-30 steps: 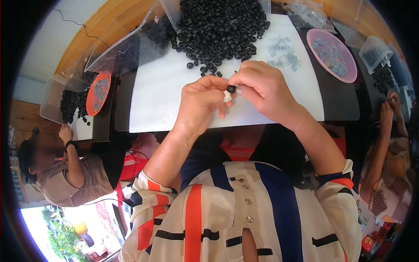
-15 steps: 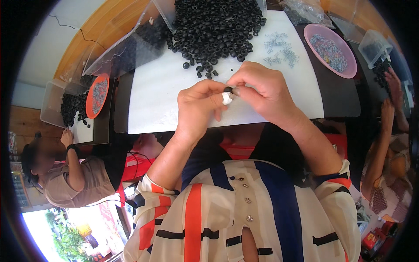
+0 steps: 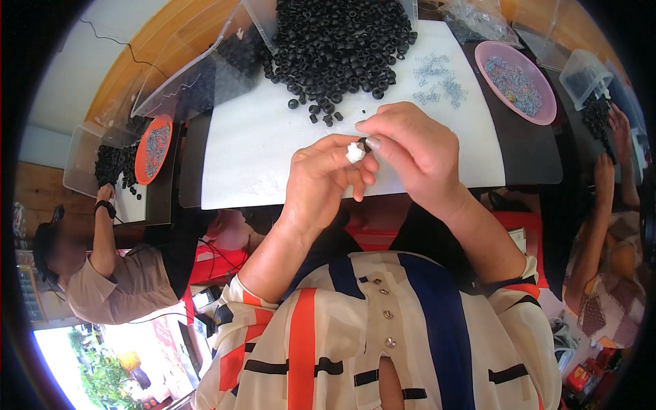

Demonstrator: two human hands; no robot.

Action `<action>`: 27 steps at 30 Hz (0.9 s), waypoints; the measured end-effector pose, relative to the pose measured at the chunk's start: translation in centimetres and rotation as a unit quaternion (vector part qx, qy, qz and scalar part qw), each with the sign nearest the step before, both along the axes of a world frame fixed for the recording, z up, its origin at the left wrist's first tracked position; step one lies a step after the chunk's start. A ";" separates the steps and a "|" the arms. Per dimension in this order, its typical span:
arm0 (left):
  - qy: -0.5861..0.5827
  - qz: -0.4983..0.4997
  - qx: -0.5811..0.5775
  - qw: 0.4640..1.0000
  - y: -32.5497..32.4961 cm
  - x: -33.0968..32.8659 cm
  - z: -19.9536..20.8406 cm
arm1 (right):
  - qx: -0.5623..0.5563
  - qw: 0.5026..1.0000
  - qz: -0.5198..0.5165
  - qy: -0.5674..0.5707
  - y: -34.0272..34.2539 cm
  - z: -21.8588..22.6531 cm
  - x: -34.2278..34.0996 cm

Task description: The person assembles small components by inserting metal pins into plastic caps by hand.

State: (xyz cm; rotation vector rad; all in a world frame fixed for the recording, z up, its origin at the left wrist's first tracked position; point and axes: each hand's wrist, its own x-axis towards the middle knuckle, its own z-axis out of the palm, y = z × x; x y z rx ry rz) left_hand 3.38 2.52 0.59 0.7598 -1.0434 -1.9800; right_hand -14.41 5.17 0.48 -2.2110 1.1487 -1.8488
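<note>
A small black round part (image 3: 363, 143) sits at the fingertips of my left hand (image 3: 313, 179), which is closed on it. A white wrapping (image 3: 354, 152) covers the tip of my left thumb. My right hand (image 3: 422, 152) pinches at the same part from the right, its thumb against it; whether something smaller is between those fingers is hidden. Beyond my hands, a large heap of similar black parts (image 3: 338, 51) lies on the white board (image 3: 246, 154). Small metal springs (image 3: 437, 78) are scattered to the right of the heap.
A clear plastic bin (image 3: 198, 78) tilts at the far left of the board. To the right stands a pink bowl (image 3: 549, 115) of springs; an orange bowl (image 3: 145, 176) is left. People work at both sides: a hand (image 3: 104, 193) at left, another (image 3: 619, 126) at right.
My right hand has lowered slightly and turned. My left hand has shifted a little right, its lower fingers now curled into view under the black part.
</note>
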 end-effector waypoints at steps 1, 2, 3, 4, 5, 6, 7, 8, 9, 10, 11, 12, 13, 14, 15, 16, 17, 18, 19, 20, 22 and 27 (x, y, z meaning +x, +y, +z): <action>0.001 -0.001 0.003 1.000 0.0 0.1 0.0 | 0.000 1.000 0.001 0.000 0.1 0.0 0.1; 0.001 0.000 0.003 1.000 0.0 0.1 -0.2 | -0.030 0.998 -0.008 0.048 0.3 0.1 0.2; 0.008 0.008 0.014 1.000 0.0 0.1 -0.4 | -0.059 0.994 -0.018 0.096 0.4 0.1 0.2; 0.015 0.016 0.025 0.999 0.0 0.0 -0.6 | -0.059 0.993 -0.018 0.096 0.4 0.1 0.4; 0.015 0.016 0.025 0.999 -0.1 0.0 -0.7 | -0.076 0.992 -0.028 0.099 0.4 -0.1 0.6; 0.029 0.011 0.020 0.999 -0.2 0.0 -0.9 | -0.094 0.990 -0.038 0.102 0.4 -0.2 0.7; 0.043 0.006 0.015 0.999 -0.2 -0.1 -0.9 | -0.094 0.990 -0.038 0.103 0.3 -0.3 0.7; 0.044 0.006 0.015 0.999 -0.1 -0.2 -0.8 | -0.098 0.990 -0.045 0.095 0.1 -0.5 0.7; 0.045 0.005 0.028 0.999 0.0 -0.3 -0.5 | -0.102 0.990 -0.052 0.087 0.0 -0.5 0.8; 0.047 0.003 0.041 0.998 0.1 -0.4 -0.4 | -0.102 0.990 -0.051 0.087 0.0 -0.4 0.8; 0.047 0.004 0.041 0.998 0.1 -0.4 -0.3 | -0.077 0.994 -0.048 0.068 0.2 -0.2 0.7; 0.056 0.000 0.057 0.997 0.2 -0.4 -0.3 | -0.051 0.996 -0.047 0.049 0.3 -0.1 0.7; 0.065 -0.004 0.073 0.995 0.2 -0.5 -0.3 | -0.051 0.996 -0.048 0.051 0.2 -0.3 0.6; 0.066 -0.005 0.073 0.995 0.2 -0.5 -0.4 | -0.040 0.997 -0.057 0.026 0.1 -0.6 0.7; 0.073 -0.004 0.081 0.994 0.2 -0.5 -0.5 | -0.028 0.998 -0.064 0.000 0.0 -0.8 0.7; 0.080 -0.004 0.090 0.993 0.2 -0.6 -0.5 | -0.029 0.998 -0.063 0.001 0.1 -0.8 0.8; 0.081 -0.003 0.089 0.993 0.3 -0.7 -0.6 | -0.021 0.997 -0.070 0.005 0.2 -0.7 0.9; 0.085 -0.004 0.098 0.992 0.5 -0.8 -0.7 | -0.013 0.997 -0.076 0.010 0.4 -0.6 1.0; 0.088 -0.005 0.106 0.990 0.7 -0.9 -0.7 | -0.013 0.997 -0.076 0.010 0.4 -0.6 1.0; 0.088 -0.005 0.106 0.990 0.7 -0.9 -0.6 | -0.004 0.997 -0.075 0.019 0.4 -0.7 1.0; 0.076 -0.014 0.088 0.993 0.7 -0.8 -0.3 | 0.006 0.997 -0.075 0.030 0.4 -0.6 0.7; 0.006 -0.014 0.027 1.000 0.4 -0.2 0.0 | 0.107 0.994 0.030 0.017 1.0 0.1 -0.7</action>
